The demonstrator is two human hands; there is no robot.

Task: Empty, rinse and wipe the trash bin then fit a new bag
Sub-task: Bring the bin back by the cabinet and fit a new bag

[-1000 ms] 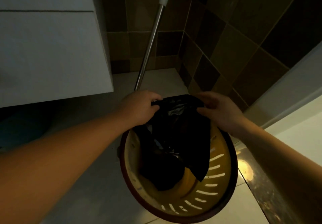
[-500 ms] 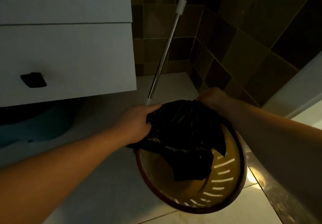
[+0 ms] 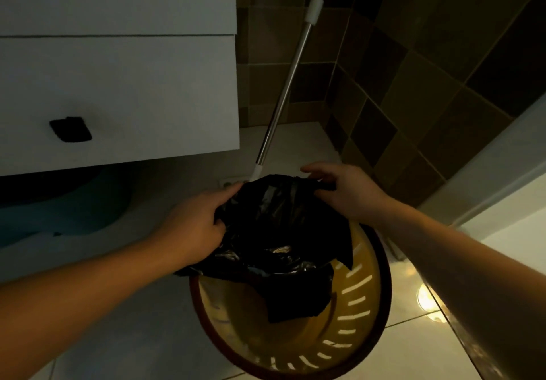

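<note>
Hands work at the far rim of the round yellow plastic bin with slotted walls and a dark red rim [image 3: 359, 306], which stands on the pale tiled floor [image 3: 124, 335]. Left hand [image 3: 192, 226] has its fingers closed on the crinkled black plastic bag [image 3: 277, 232]; right hand [image 3: 348, 193] pinches the bag's far edge. Most of the bag sags inside the bin. Beyond the bin leans a metal mop handle [image 3: 291, 75]; a white drawer cabinet [image 3: 133, 84] hangs to the bin's left.

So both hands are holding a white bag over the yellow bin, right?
Not quite: the bag is black, not white. The head view shows the left hand and right hand holding it over the yellow bin.
</note>
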